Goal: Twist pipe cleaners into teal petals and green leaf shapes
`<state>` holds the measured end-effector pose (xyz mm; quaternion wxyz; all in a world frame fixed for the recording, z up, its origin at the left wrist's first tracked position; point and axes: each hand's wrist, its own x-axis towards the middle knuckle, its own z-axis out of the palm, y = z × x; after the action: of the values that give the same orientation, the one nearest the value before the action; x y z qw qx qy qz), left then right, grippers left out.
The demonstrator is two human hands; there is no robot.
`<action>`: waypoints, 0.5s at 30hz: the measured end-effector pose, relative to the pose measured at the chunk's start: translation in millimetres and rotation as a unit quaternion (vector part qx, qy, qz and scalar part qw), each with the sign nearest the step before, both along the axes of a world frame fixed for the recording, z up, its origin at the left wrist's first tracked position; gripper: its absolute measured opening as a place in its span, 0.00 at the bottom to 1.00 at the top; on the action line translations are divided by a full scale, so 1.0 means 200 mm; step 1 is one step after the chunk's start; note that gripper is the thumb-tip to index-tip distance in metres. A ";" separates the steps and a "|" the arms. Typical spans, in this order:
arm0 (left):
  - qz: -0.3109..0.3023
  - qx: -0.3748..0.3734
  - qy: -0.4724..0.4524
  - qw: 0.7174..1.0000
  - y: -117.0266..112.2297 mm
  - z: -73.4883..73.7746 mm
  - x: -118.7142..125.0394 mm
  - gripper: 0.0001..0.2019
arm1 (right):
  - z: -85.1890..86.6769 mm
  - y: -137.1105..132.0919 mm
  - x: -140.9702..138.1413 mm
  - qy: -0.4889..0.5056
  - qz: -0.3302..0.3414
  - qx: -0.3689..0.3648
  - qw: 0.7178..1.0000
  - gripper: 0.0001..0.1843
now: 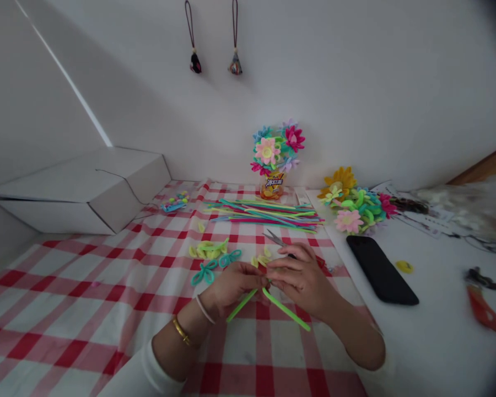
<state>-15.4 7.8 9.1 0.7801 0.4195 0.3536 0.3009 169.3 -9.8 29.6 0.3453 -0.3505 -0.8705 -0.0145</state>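
My left hand (230, 285) and my right hand (298, 275) meet over the red-and-white checked cloth (86, 298). Both pinch a light green pipe cleaner (287, 310) at its bend, and its two ends hang down and outward below my fingers. Just beyond my hands lie teal pipe-cleaner loops (215, 266), yellow-green loops (209, 249) and small yellow petals (261, 257). Scissors (278, 239) lie behind my right hand. Bracelets circle my left wrist.
A pile of coloured pipe cleaners (268, 214) lies farther back. A jar of finished flowers (275, 160) stands by the wall, a flower bunch (355, 205) to its right. A black phone (381, 269), a white box (86, 190) and a red tool (484, 310) are nearby.
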 end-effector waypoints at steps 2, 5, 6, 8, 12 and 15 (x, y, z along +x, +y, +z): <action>-0.021 -0.009 -0.012 1.000 0.00 0.00 0.00 0.11 | 0.01 -0.01 -0.01 -0.015 0.001 0.004 1.000 0.07; -0.047 -0.032 -0.019 0.998 0.01 -0.01 -0.01 0.11 | 0.01 -0.01 -0.01 -0.024 -0.010 0.016 1.000 0.08; -0.048 -0.042 -0.019 0.998 0.01 -0.02 -0.01 0.11 | 0.00 -0.01 -0.01 -0.022 -0.016 0.022 0.999 0.08; -0.042 -0.057 -0.021 0.997 0.02 -0.02 -0.02 0.10 | 0.00 -0.01 -0.01 -0.015 -0.026 0.031 0.999 0.09; -0.040 -0.077 -0.030 0.996 0.01 0.00 -0.02 0.08 | -0.01 -0.01 -0.01 -0.028 -0.020 0.042 0.999 0.08; -0.054 -0.101 -0.027 0.993 0.01 0.01 -0.02 0.06 | -0.02 -0.02 -0.01 -0.047 -0.006 0.051 0.998 0.08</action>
<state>-20.2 9.6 11.9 0.8431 0.3488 0.3372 0.2321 166.4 -13.7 26.2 0.3216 -0.3369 -0.8816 -0.0768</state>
